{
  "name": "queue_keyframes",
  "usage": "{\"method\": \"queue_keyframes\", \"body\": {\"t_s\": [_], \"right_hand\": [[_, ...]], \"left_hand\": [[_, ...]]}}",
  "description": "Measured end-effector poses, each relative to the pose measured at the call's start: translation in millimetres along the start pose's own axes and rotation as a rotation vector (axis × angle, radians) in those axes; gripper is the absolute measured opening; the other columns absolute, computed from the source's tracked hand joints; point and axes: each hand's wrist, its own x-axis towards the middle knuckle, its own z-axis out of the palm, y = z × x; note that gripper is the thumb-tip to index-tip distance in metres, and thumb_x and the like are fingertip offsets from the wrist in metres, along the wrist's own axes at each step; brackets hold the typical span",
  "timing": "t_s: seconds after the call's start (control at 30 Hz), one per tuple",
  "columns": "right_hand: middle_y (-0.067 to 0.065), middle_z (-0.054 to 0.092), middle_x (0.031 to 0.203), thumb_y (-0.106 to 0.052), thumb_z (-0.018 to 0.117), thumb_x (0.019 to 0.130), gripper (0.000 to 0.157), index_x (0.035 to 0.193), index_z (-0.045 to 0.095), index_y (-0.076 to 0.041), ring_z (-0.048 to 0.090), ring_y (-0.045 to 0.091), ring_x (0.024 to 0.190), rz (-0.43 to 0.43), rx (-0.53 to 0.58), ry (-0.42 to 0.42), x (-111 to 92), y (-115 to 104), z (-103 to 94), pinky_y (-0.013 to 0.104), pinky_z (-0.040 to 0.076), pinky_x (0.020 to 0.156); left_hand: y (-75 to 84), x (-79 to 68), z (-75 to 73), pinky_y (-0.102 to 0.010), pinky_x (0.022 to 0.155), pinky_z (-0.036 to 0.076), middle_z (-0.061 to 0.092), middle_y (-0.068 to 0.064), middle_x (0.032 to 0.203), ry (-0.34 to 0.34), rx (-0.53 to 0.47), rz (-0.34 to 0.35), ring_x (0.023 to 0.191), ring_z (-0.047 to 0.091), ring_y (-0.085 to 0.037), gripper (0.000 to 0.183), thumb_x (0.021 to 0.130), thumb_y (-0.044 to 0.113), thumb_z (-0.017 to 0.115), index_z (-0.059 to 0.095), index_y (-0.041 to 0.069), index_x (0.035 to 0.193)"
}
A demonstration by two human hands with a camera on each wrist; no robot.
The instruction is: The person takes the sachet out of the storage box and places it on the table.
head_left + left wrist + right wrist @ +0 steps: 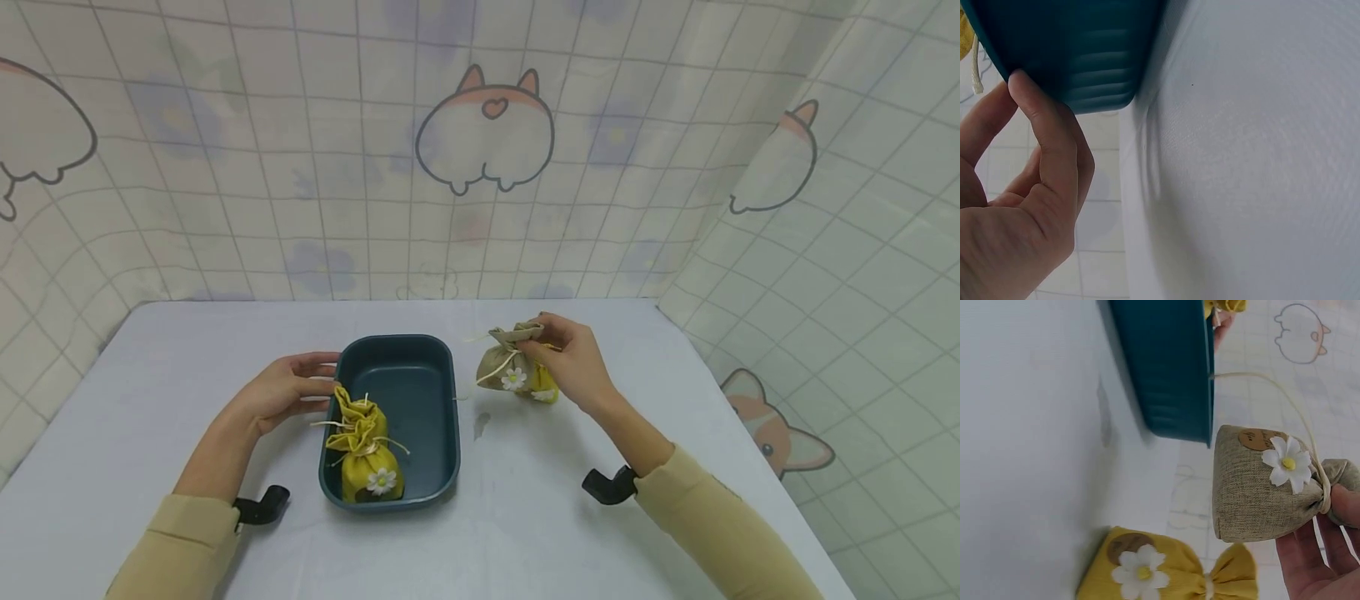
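My right hand (567, 358) pinches the gathered neck of a beige drawstring pouch (1254, 487), which hangs above the table. A white flower and a brown label decorate this pouch, and its cord trails toward the container. Behind and below it stands a yellow pouch (1160, 565) with a similar flower. My left hand (288, 390) touches the left rim of a dark teal container (423, 417) with its fingertips, the fingers mostly extended. Inside the container, at its left side, a front yellow pouch (372, 475) overlaps another yellow pouch (372, 414) in the head view.
A white cloth covers the table (517, 517). Behind it hangs a checked curtain (360, 167) with cartoon animal prints, which continues down the right side. A small grey mark (482, 423) lies on the cloth right of the container.
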Motion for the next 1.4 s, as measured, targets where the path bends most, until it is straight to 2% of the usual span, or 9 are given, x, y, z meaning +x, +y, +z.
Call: {"method": "queue_keyframes", "body": {"t_s": [0.4, 0.57, 0.87, 1.0, 1.13, 1.27, 1.4], "right_hand": [[0.012, 0.07, 0.113, -0.002, 0.074, 0.094, 0.016, 0.11, 0.072, 0.001, 0.068, 0.027, 0.107, 0.01, -0.053, 0.053, -11, 27, 3.3, 0.026, 0.057, 0.085], [0.014, 0.071, 0.113, -0.001, 0.074, 0.094, 0.018, 0.111, 0.072, 0.001, 0.069, 0.028, 0.106, -0.014, -0.065, 0.079, -15, 33, 7.0, 0.025, 0.057, 0.084], [0.012, 0.073, 0.107, 0.0, 0.077, 0.091, 0.014, 0.104, 0.074, 0.001, 0.073, 0.028, 0.098, -0.043, -0.054, 0.116, -19, 36, 12.5, 0.029, 0.06, 0.081], [0.015, 0.074, 0.105, 0.0, 0.078, 0.09, 0.014, 0.104, 0.074, 0.002, 0.074, 0.03, 0.095, -0.037, -0.034, 0.121, -21, 39, 16.5, 0.027, 0.06, 0.079], [0.016, 0.073, 0.103, 0.001, 0.078, 0.09, 0.015, 0.104, 0.074, 0.004, 0.073, 0.029, 0.093, -0.01, -0.06, 0.115, -23, 44, 21.4, 0.023, 0.059, 0.077], [0.021, 0.072, 0.104, 0.007, 0.075, 0.09, 0.015, 0.104, 0.072, 0.01, 0.072, 0.034, 0.094, -0.025, -0.108, 0.123, -29, 34, 23.5, 0.022, 0.058, 0.077], [0.025, 0.071, 0.105, 0.011, 0.073, 0.089, 0.015, 0.103, 0.07, 0.013, 0.072, 0.038, 0.095, -0.036, -0.152, 0.133, -34, 18, 21.7, 0.026, 0.059, 0.079]], "left_hand": [[-0.4, -0.1, 0.2, -0.034, 0.089, 0.058, 0.037, -0.031, 0.154, 0.016, 0.023, 0.005, 0.112, 0.065, -0.021, 0.068, 0.1, 0.008, 0.066, 0.032, -0.003, 0.158], [-0.9, 0.5, 0.3, -0.034, 0.089, 0.058, 0.037, -0.031, 0.154, 0.013, 0.023, 0.011, 0.113, 0.064, -0.022, 0.068, 0.1, 0.009, 0.066, 0.032, -0.003, 0.158], [-0.7, -0.4, 0.1, -0.033, 0.089, 0.058, 0.037, -0.031, 0.154, 0.012, 0.012, 0.008, 0.111, 0.065, -0.021, 0.069, 0.1, 0.009, 0.067, 0.032, -0.003, 0.158], [-2.0, 0.7, -0.9, -0.033, 0.089, 0.058, 0.037, -0.031, 0.155, 0.01, 0.011, 0.008, 0.112, 0.064, -0.021, 0.069, 0.1, 0.009, 0.067, 0.032, -0.003, 0.158], [-2.2, 0.6, -0.7, -0.033, 0.089, 0.058, 0.036, -0.031, 0.155, 0.006, 0.004, 0.004, 0.112, 0.064, -0.021, 0.069, 0.1, 0.009, 0.067, 0.031, -0.003, 0.158], [-0.8, -0.4, 0.1, -0.033, 0.089, 0.058, 0.035, -0.031, 0.156, 0.006, -0.002, 0.004, 0.111, 0.064, -0.02, 0.07, 0.1, 0.009, 0.067, 0.031, -0.003, 0.158], [0.2, -1.2, -0.4, -0.033, 0.089, 0.058, 0.036, -0.031, 0.155, 0.006, 0.007, 0.008, 0.111, 0.064, -0.02, 0.069, 0.1, 0.009, 0.067, 0.031, -0.003, 0.158]]}}
